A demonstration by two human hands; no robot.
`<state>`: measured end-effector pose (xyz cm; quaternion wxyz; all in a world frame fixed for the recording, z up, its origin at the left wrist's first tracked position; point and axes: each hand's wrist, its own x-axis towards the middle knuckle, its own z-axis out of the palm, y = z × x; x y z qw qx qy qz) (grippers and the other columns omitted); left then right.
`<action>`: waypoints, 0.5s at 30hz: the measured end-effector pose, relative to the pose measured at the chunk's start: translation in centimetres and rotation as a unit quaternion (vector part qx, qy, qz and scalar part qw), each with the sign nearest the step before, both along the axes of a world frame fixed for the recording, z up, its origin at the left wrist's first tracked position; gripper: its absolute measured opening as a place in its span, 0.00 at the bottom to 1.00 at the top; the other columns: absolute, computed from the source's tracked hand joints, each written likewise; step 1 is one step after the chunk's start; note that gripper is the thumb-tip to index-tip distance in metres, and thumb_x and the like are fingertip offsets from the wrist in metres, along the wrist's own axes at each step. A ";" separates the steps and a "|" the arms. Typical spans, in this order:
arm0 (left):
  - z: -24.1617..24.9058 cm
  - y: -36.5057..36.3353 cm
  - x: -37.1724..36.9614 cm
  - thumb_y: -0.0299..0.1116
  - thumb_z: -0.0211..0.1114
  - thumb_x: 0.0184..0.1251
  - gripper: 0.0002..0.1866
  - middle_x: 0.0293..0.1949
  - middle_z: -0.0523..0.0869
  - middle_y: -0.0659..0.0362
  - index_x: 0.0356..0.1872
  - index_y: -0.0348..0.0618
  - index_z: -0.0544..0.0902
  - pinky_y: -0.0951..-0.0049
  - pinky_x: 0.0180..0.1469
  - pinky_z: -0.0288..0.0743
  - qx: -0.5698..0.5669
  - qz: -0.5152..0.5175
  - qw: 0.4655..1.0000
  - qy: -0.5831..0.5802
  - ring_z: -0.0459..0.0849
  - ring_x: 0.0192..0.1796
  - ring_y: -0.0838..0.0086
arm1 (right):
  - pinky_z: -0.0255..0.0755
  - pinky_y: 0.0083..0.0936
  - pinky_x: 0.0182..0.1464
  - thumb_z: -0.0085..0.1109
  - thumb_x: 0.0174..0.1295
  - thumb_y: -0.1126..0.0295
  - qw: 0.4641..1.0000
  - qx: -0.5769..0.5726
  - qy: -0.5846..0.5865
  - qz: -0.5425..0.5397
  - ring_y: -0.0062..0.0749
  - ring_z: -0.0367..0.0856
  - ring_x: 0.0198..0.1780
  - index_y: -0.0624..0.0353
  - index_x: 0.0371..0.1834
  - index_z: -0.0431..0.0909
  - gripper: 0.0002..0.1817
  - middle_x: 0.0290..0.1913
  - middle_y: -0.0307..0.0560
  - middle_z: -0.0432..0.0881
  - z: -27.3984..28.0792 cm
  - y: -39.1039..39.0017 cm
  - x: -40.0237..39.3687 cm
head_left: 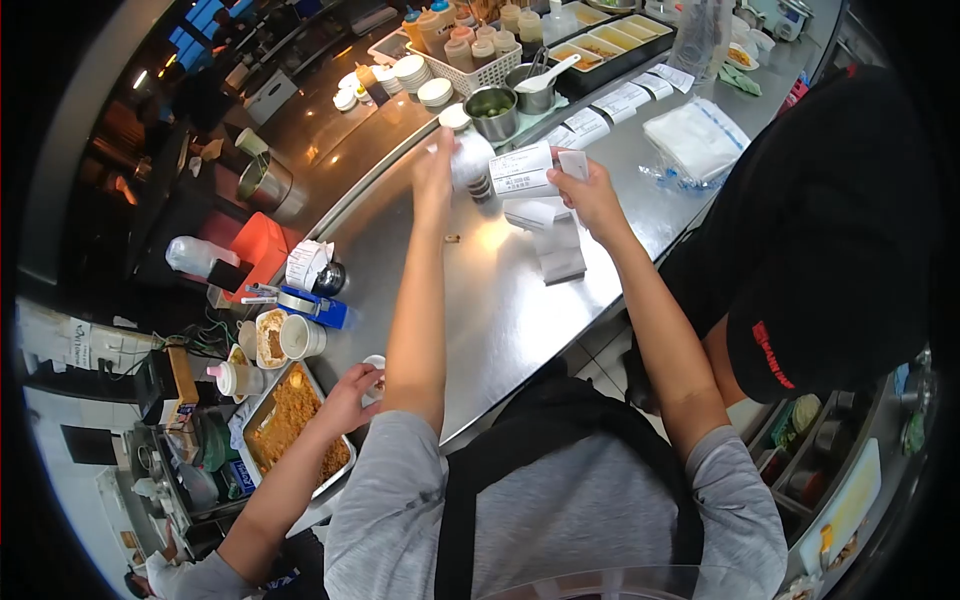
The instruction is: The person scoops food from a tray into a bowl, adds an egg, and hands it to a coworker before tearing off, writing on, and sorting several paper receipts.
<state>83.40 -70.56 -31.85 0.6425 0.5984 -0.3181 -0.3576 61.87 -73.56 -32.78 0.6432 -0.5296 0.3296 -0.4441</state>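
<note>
My right hand pinches printed paper receipts above the steel counter. A long strip of the paper hangs down from them toward the counter. My left hand is raised beside a whitish, see-through thing, blurred, with a dark striped part below it. The fingers look closed on it, but what it is cannot be made out. Just beyond stands a steel pot with green contents.
A co-worker's hand reaches in by a tray of orange-brown food. Another person in black stands at my right. More receipts lie along the counter, near white plastic bags. A blue tape dispenser sits at left.
</note>
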 end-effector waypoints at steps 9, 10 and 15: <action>-2.2 0.6 -3.2 0.35 0.66 0.56 0.15 0.35 0.83 0.59 0.38 0.33 0.81 0.84 0.32 0.69 -0.107 -0.129 0.984 -0.053 0.77 0.33 0.86 | 0.54 0.11 0.21 0.58 0.54 0.71 1.000 -0.001 0.019 0.020 0.11 0.60 0.20 0.60 0.50 0.74 0.18 0.23 0.30 0.70 -0.2 -3.4 3.1; -2.5 0.4 -2.9 0.35 0.66 0.56 0.15 0.35 0.83 0.59 0.38 0.33 0.81 0.84 0.32 0.69 -0.107 -0.124 0.985 -0.050 0.77 0.33 0.86 | 0.54 0.11 0.21 0.58 0.54 0.71 0.999 -0.001 0.022 0.025 0.11 0.60 0.20 0.60 0.50 0.74 0.18 0.23 0.30 0.70 0.0 -3.4 3.3; -2.7 -0.6 -1.8 0.28 0.65 0.55 0.10 0.32 0.83 0.59 0.35 0.31 0.82 0.84 0.34 0.70 -0.140 -0.029 0.988 0.060 0.77 0.31 0.83 | 0.66 0.16 0.36 0.62 0.52 0.67 0.988 -0.125 0.088 -0.013 0.20 0.71 0.31 0.60 0.47 0.75 0.19 0.31 0.36 0.74 0.2 -2.3 3.3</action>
